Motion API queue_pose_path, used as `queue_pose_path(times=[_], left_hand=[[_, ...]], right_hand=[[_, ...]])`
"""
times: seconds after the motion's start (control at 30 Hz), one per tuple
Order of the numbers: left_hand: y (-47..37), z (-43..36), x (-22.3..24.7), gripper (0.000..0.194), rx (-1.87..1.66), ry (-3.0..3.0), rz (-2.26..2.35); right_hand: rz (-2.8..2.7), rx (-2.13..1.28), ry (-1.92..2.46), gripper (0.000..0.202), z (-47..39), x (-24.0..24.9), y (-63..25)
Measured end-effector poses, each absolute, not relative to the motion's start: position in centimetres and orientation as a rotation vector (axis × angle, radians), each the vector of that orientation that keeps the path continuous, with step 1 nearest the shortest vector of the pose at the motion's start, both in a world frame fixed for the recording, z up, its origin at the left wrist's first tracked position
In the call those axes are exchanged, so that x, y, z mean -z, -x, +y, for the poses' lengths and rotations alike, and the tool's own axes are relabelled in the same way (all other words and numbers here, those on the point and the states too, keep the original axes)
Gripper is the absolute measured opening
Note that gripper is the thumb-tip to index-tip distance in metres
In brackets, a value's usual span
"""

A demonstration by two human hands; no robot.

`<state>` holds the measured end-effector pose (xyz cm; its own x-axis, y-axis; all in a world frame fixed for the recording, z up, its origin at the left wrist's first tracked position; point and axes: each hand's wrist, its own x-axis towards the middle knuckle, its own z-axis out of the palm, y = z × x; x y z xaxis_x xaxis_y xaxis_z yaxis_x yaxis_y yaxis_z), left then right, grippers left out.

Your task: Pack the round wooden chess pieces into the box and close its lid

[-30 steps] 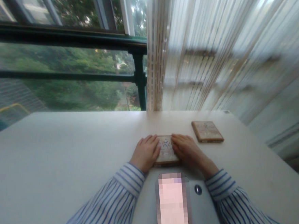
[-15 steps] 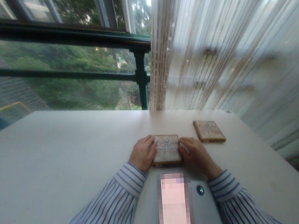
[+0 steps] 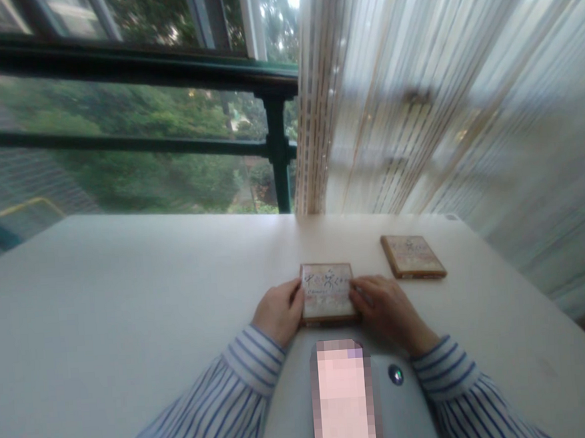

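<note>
A flat square box (image 3: pixel 328 300) with dark lettering and a brown edge lies in front of me on the white table. At its left edge is my left hand (image 3: pixel 279 311), closed with the fingertips against the side. My right hand (image 3: pixel 391 309) grips the opposite edge, its thumb and fingers pressed near the corner. A second, similar box (image 3: pixel 413 256) rests farther back to the right, apart from both hands.
The white table (image 3: pixel 128 310) spreads to both sides. Nearest me are a pale device with a round dark button (image 3: pixel 396 374) and a pixelated area. Behind the table stand a green railing (image 3: pixel 278 153) and a string curtain (image 3: pixel 365 107).
My left hand has shifted slightly down along the box's left edge, its fingers drawn lower. The boxes and my right hand appear slightly farther right in the view.
</note>
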<state>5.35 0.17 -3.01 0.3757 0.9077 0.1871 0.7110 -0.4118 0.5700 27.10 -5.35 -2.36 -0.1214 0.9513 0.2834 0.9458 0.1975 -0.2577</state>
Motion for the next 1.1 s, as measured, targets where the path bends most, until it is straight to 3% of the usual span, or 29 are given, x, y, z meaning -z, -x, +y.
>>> queue_pose_path(times=[0.9,1.1], left_hand=[[-4.8,1.7,3.6,0.034,-0.825,-1.503,1.086],[-4.8,1.9,4.2,0.044,-0.858,-1.308,1.198]], right_hand=[[-2.117,-0.078,1.759,0.025,-5.0,2.5,-27.4],[-2.112,-0.080,1.748,0.026,-5.0,2.5,-27.5]])
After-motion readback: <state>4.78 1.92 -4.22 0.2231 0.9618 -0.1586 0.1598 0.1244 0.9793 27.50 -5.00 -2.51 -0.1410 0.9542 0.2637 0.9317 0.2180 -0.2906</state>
